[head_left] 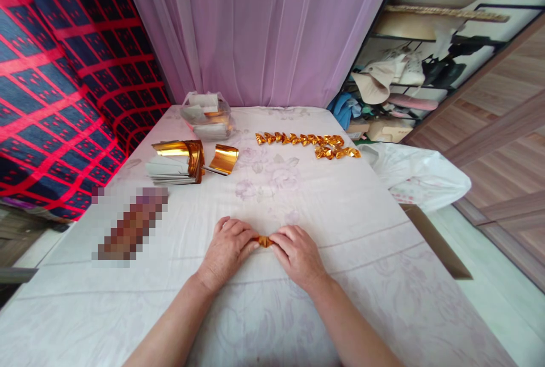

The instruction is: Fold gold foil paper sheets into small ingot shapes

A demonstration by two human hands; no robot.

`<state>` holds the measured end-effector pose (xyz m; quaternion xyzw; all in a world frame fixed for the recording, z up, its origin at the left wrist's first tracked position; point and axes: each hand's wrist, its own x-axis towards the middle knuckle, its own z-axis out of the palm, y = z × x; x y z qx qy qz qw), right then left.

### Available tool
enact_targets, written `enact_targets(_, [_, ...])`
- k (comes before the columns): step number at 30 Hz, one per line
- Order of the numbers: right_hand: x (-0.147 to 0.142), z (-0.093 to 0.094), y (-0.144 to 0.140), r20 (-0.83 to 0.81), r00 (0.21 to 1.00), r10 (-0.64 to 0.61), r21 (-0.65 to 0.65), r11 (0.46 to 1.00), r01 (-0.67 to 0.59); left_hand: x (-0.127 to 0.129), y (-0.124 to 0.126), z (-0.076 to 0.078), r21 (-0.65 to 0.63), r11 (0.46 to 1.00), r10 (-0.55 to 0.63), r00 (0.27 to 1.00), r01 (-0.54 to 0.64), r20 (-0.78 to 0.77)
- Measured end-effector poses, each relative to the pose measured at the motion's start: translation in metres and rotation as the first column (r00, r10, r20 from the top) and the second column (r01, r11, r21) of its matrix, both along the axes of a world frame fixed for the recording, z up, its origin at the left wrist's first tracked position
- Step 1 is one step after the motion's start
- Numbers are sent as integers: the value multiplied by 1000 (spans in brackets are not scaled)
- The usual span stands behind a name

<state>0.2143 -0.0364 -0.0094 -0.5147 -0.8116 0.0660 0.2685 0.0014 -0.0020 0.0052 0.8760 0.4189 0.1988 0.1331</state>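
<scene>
My left hand [227,249] and my right hand [297,252] rest on the white flowered cloth [349,225], fingertips meeting on a small folded piece of gold foil paper [264,241] pinched between them. Most of the piece is hidden under my fingers. Farther back lie two rows of several finished folded gold pieces [306,142]. To the left sits a stack of gold foil sheets [179,162] with curled edges, and one loose curled gold sheet [224,159] beside it.
A clear plastic bag [206,115] with papers stands at the back near the purple curtain [255,26]. A white plastic bag [419,176] hangs off the right edge. A blurred patch [130,222] lies on the left. Cluttered shelves [404,83] stand at right.
</scene>
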Motion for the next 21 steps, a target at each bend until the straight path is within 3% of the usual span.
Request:
enact_targets(7, [2, -1, -1, -20, 1000, 11, -5, 1000, -11, -3, 1, 0, -7, 998, -66, 998, 66, 14])
enact_targets(21, [6, -6, 1, -77, 997, -2, 11, 1000, 2, 0, 0, -3, 65, 997, -32, 999, 33, -14])
